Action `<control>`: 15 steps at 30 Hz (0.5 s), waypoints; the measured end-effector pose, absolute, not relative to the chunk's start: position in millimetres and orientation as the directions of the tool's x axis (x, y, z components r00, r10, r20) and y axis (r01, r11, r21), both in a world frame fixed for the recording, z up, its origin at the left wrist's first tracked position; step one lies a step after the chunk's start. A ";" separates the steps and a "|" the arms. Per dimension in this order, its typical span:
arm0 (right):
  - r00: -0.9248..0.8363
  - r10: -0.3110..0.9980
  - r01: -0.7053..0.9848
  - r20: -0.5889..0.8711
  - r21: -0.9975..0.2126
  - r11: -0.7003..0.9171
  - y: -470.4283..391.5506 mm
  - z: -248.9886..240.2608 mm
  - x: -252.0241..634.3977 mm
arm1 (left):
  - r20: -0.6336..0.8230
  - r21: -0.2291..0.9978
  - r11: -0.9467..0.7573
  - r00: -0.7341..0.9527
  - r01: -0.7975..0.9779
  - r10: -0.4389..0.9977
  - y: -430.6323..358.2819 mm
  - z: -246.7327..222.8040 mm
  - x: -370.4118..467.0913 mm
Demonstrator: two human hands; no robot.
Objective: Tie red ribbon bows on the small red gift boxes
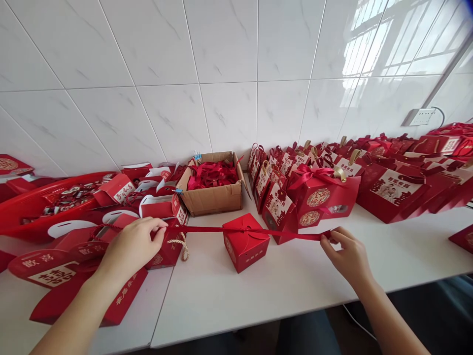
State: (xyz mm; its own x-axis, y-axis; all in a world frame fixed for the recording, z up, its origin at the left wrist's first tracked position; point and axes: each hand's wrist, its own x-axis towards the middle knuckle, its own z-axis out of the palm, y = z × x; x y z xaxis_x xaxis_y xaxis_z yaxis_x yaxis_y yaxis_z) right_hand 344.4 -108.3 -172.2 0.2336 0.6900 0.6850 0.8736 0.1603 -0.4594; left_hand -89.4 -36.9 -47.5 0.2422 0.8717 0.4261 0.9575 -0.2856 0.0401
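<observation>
A small red gift box (246, 252) with gold print stands closed on the white table. Across its top runs a red ribbon (207, 229), stretched out to both sides and crossing at the middle of the lid. My left hand (142, 241) pinches the ribbon's left end, above the red boxes at the left. Its right end is pinched between the thumb and fingers of my right hand (345, 254), over the table to the right of the box. Both hands are apart from the box itself.
Behind the box, a cardboard carton (212, 199) holds loose red ribbons. Rows of red gift bags (391, 190) stand at the right, beside a larger box with a bow (321, 197). Open red boxes (162, 204) and a red plastic basket (22, 217) crowd the left.
</observation>
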 end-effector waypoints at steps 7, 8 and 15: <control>0.263 0.708 0.885 0.656 -0.456 0.095 -119.5 -146.9 338.1 | 0.428 -0.260 -0.229 0.325 0.938 0.844 -53.3 -35.6 -71.5; 0.273 0.654 0.887 0.706 -0.448 0.113 -121.7 -139.8 333.4 | 0.452 -0.225 -0.271 0.347 0.936 0.822 -56.3 -36.0 -66.0; -0.082 0.604 0.669 0.793 -0.406 0.623 -113.6 -99.4 271.6 | 0.345 0.265 -0.543 0.448 0.797 0.825 -68.0 -69.0 4.1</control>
State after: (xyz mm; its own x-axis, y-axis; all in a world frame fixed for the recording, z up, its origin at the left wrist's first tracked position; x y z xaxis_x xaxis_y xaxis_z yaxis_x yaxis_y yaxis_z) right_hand 271.6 -113.6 -99.4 -0.0818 0.6041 0.7927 0.6692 0.6227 -0.4055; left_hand 4.1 -68.0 -69.0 0.4476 0.8250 0.3450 0.7968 -0.5430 0.2649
